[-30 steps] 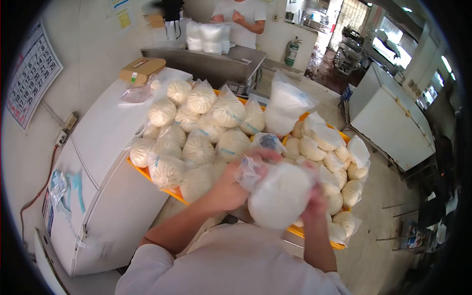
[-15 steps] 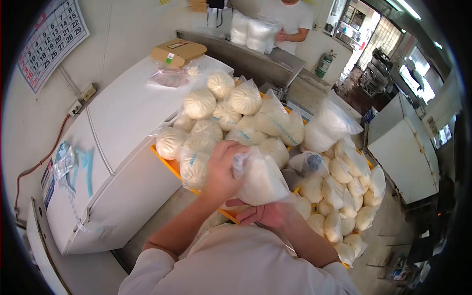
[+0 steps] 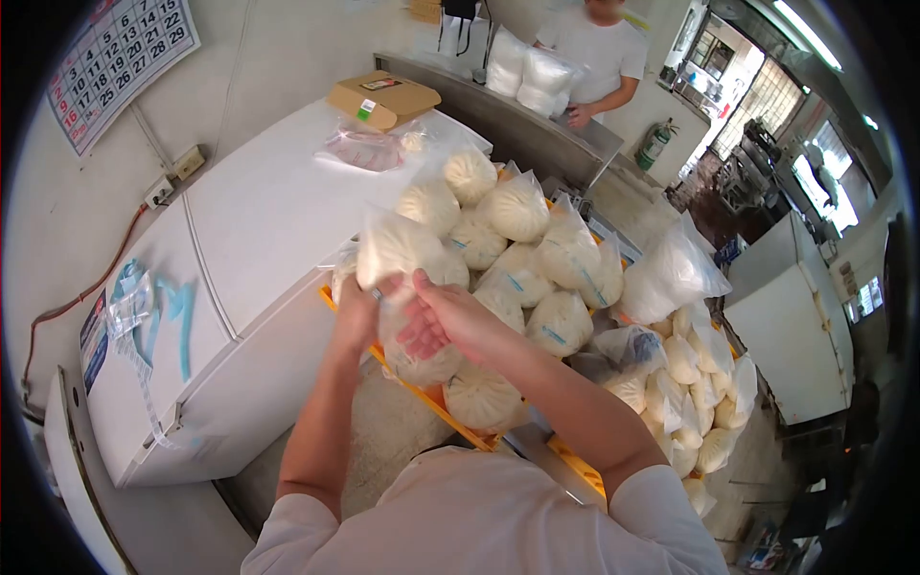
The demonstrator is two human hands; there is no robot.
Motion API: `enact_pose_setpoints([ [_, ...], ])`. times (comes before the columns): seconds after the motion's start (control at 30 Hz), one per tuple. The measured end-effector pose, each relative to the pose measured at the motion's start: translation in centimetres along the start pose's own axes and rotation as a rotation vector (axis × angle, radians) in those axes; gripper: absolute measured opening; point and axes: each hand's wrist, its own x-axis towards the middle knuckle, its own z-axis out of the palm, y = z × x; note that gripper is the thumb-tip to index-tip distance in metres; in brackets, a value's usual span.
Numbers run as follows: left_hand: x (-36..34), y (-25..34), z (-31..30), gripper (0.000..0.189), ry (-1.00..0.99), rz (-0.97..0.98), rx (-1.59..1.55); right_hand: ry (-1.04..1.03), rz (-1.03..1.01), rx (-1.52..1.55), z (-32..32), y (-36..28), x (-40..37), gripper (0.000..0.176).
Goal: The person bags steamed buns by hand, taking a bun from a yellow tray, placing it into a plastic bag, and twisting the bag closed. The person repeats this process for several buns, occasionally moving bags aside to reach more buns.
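Note:
In front of me, a yellow crate [image 3: 436, 402] is piled with large pleated steamed buns in clear plastic bags. One bagged bun [image 3: 398, 247], blurred by motion, is raised at the pile's left side. My left hand [image 3: 358, 311] is closed at its lower edge, fingers partly hidden by the plastic. Close beneath the same bun is my right hand [image 3: 436, 321], its fingers apart and nothing gripped in them. Another bagged bun [image 3: 482, 395] lies at the crate's near edge, below my right forearm.
A white freezer [image 3: 268, 220] stands left, with a cardboard box [image 3: 383, 101] on top. To the right are a bag of clear plastic [image 3: 671, 273] and a heap of smaller bagged buns [image 3: 685, 393]. Another person [image 3: 594, 57] stands behind a metal counter [image 3: 460, 110].
My hands have moved left and away from me. The bagged bun formerly held close to my body is gone from there; one now lies at the crate's near edge, and one is raised at left.

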Motion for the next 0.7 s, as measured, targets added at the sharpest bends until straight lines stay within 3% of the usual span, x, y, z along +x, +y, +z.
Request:
enact_pose_setpoints([
  [0.07,3.1,-0.6,-1.8,0.041,0.082,-0.066,-0.218,0.074,-0.084,0.040,-0.2,-0.3,-0.4,0.060],
  [0.23,10.0,2.0,-5.1,0.040,-0.144,-0.098,0.245,0.278,-0.238,0.097,-4.7,0.7,-5.9,0.040],
  [0.37,16.4,-1.1,-8.1,0.044,-0.367,-0.141,0.624,0.583,-0.371,-0.002,-9.5,1.1,-14.1,0.029],
  [0.47,20.0,-3.2,-9.6,0.057,-0.491,-0.083,0.595,0.880,-0.510,-0.111,-14.1,2.5,-20.5,0.029],
  [0.5,20.3,-3.1,-9.4,0.056,-0.462,-0.092,0.735,0.979,-0.564,-0.154,-15.1,3.3,-22.5,0.030],
  [0.57,20.2,-3.2,-9.5,0.055,-0.419,-0.022,0.805,1.191,-0.428,-0.506,-15.7,5.3,-25.7,0.037],
  [0.6,19.3,-2.9,-8.7,0.054,-0.291,0.057,0.945,1.280,-0.351,-0.680,-15.6,6.1,-26.8,0.041],
  [0.63,18.1,-2.6,-7.8,0.052,-0.154,0.138,1.081,1.277,-0.251,-0.692,-15.1,6.9,-27.5,0.051],
  [0.67,17.3,-2.1,-6.8,0.050,-0.010,0.220,1.211,1.270,-0.290,-0.788,-15.5,7.7,-27.5,0.051],
  [0.7,16.1,-1.1,-4.9,0.049,0.020,0.305,1.114,1.259,-0.326,-0.882,-16.1,8.9,-27.1,0.052],
])
